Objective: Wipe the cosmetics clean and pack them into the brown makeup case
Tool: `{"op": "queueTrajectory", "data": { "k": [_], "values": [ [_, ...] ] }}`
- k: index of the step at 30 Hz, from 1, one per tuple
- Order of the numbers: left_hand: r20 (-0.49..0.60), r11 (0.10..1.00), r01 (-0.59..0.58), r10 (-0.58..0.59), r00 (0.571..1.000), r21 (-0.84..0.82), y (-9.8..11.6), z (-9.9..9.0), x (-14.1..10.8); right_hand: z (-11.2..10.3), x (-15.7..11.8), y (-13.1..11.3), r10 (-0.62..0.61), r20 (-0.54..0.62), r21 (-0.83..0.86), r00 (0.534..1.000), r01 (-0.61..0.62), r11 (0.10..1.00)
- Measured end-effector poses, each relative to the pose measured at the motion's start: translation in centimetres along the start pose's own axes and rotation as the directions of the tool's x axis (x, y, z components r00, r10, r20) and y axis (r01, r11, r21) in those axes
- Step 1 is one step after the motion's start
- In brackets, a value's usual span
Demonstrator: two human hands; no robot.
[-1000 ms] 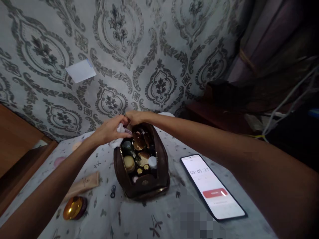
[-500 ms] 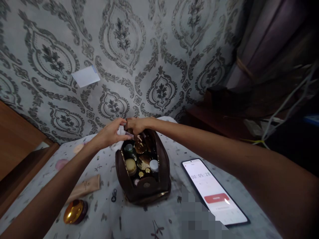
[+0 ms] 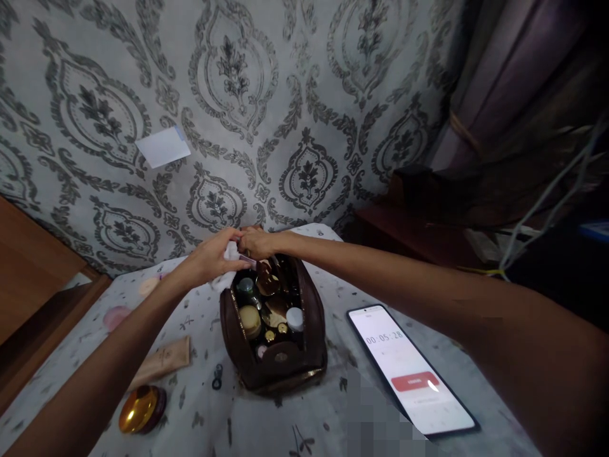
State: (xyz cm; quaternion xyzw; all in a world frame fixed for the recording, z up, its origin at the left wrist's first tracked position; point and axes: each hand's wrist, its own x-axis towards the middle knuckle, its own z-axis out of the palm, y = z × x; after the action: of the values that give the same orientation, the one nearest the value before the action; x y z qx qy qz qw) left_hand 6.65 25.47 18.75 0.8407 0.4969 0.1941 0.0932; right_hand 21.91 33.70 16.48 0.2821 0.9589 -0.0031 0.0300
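Observation:
A dark brown zip bag [image 3: 308, 317] stands wide open on the patterned sheet, filled with several jars and gold-capped bottles. At its far left corner my left hand [image 3: 212, 259] is closed on a crumpled white cloth [image 3: 223, 279]. A small pinkish, flat-edged item [image 3: 247, 260] shows by its fingertips; its kind is unclear. My right hand [image 3: 259, 244] reaches across to the bag's far end, right beside the left fingers. Its fingers are curled and partly hidden, so what they hold cannot be made out. Inside the bag lie a yellow-lidded jar [image 3: 250, 320] and a white-lidded jar [image 3: 294, 317].
Right of the bag lies a phone [image 3: 409, 374] showing a timer. On the left are a beige tube [image 3: 166, 358], a gold-lidded jar [image 3: 140, 409], a pink round item [image 3: 117, 317] and a small black item [image 3: 217, 376]. The patterned wall [image 3: 266, 95] rises close behind.
My right hand has shifted very slightly down and toward the left hand at the bag's far end. The left hand stays nearly still with the white cloth.

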Motion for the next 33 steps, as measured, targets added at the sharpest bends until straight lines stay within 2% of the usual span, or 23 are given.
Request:
{"op": "queueTrajectory", "data": {
  "k": [6, 9, 14, 22, 25, 30, 33],
  "values": [
    [-0.012, 0.997, 0.003, -0.002, 1.0, 0.078, -0.5, 0.1, -0.1, -0.4, -0.9, 1.2, -0.096, -0.06, 0.096, 0.994, 0.102, 0.99],
    [-0.029, 0.993, -0.012, 0.016, 0.999, 0.115, -0.7, 0.3, -0.1, -0.3, -0.9, 1.6, -0.054, -0.071, 0.151, 0.996, 0.064, 0.986],
    [-0.035, 0.987, -0.052, 0.058, 0.998, 0.154, -0.7, 0.4, 0.0, -0.3, -0.6, 1.5, 0.039, -0.158, 0.165, 0.987, -0.012, 0.986],
    [-0.029, 0.985, 0.01, -0.005, 1.0, 0.173, -0.4, 0.4, 0.0, -1.2, -1.0, 0.7, 0.123, -0.175, 0.28, 0.977, -0.071, 0.957],
    [-0.038, 0.988, -0.004, 0.01, 0.999, 0.152, -0.5, 0.6, 0.0, -1.2, -0.8, 0.5, 0.114, -0.161, 0.302, 0.98, -0.061, 0.951],
    [-0.047, 0.989, -0.026, 0.033, 0.998, 0.146, -0.5, 0.6, -0.1, -1.0, -0.9, 0.7, 0.026, -0.145, 0.338, 0.989, 0.025, 0.941],
    [-0.037, 0.989, -0.022, 0.027, 0.999, 0.149, -0.6, 0.5, -0.1, -0.8, -0.9, 0.8, 0.039, -0.166, 0.348, 0.985, 0.022, 0.937]
  ]
}}
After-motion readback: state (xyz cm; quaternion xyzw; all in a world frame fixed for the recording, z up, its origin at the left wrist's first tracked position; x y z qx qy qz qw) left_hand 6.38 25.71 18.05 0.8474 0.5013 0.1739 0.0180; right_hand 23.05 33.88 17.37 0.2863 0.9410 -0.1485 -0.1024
